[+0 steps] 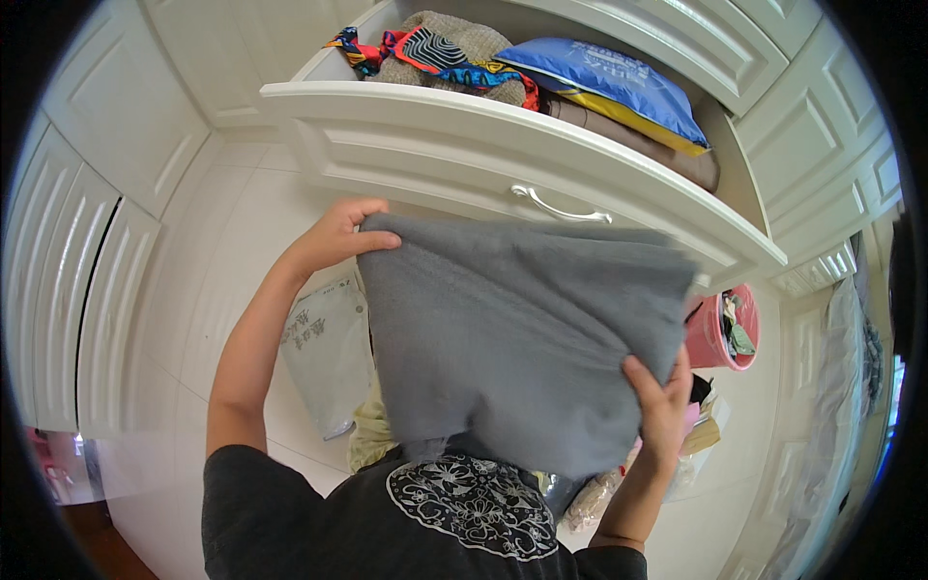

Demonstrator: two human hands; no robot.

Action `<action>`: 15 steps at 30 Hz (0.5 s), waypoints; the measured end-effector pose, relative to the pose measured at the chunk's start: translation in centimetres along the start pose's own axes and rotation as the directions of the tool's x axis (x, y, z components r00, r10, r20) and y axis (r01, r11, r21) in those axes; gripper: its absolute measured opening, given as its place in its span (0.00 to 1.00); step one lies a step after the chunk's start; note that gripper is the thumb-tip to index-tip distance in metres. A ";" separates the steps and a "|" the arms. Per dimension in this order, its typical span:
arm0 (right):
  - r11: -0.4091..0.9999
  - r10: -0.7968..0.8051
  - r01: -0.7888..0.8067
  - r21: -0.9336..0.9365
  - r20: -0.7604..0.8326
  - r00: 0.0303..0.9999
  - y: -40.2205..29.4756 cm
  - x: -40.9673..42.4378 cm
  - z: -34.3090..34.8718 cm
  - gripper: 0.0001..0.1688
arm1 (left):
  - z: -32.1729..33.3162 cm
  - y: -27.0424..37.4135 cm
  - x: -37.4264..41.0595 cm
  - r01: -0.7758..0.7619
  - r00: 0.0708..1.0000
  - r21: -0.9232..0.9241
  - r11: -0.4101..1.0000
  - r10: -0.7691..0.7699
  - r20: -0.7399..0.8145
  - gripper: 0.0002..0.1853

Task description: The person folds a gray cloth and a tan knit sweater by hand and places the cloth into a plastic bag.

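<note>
A folded grey cloth point(507, 333) hangs spread between my two hands, in front of my black patterned shirt. My left hand point(355, 228) pinches its upper left corner, thumb on top. On the other side, my right hand point(660, 399) grips the right edge lower down, its fingers partly hidden behind the fabric. The cloth's upper right part is blurred. Just beyond it stands a pulled-out white drawer point(435, 152) with a curved silver handle point(562, 205).
Inside the drawer lie a beige knit textile point(464, 32), a colourful patterned cloth point(435, 54) and a blue plastic package point(609, 72). A flat printed bag point(330, 355) is on the tiled floor point(217, 239). At right stands a pink bin point(707, 333) with refuse.
</note>
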State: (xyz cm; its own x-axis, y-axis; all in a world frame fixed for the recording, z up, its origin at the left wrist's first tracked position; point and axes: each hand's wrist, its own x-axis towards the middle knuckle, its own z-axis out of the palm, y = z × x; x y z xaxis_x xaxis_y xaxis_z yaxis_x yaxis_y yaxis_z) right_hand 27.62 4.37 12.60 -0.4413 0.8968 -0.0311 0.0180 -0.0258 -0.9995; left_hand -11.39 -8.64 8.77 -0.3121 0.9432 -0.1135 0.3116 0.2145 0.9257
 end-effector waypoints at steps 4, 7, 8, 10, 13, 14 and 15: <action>0.994 -0.059 0.065 -0.083 0.068 0.996 -1.5 -0.5 2.6 0.27 | -2.0 -0.6 -1.3 -0.085 0.994 0.163 0.983 0.095 -0.055 0.15; 0.996 -0.090 0.091 -0.019 0.056 0.994 -1.8 -1.8 3.3 0.27 | -4.2 0.3 -2.4 -0.078 0.989 0.003 0.997 0.078 -0.127 0.15; 0.997 -0.078 0.078 -0.013 0.041 0.996 -1.5 -1.7 3.6 0.27 | -4.4 0.1 -2.1 -0.124 0.984 0.027 0.992 0.127 -0.125 0.15; 0.996 -0.029 0.031 -0.083 0.030 0.999 1.1 -0.8 3.4 0.29 | -4.0 -1.8 -0.3 -0.051 0.990 0.130 0.990 0.068 -0.127 0.15; 0.976 -0.019 0.030 -0.217 0.049 0.999 10.6 0.9 1.6 0.31 | 1.1 -7.2 4.0 -0.058 0.997 0.251 0.966 0.071 -0.042 0.15; 0.980 0.037 -0.023 -0.196 0.065 0.997 13.0 0.8 1.2 0.32 | 2.3 -8.9 4.5 -0.063 0.997 0.192 0.979 0.071 -0.038 0.16; 0.980 0.100 -0.084 -0.179 0.079 0.992 13.5 0.6 1.4 0.32 | 2.9 -9.8 4.4 -0.085 0.983 0.085 0.993 0.098 -0.157 0.17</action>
State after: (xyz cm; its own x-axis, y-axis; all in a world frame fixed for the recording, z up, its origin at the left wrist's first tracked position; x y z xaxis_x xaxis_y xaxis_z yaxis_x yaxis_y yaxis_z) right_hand 26.33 3.90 -0.95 -0.5069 0.8520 -0.1309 0.2153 -0.0218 -0.9763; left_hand -13.22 -5.82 -1.82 -0.4169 0.9083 0.0355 0.4125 0.1542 0.8978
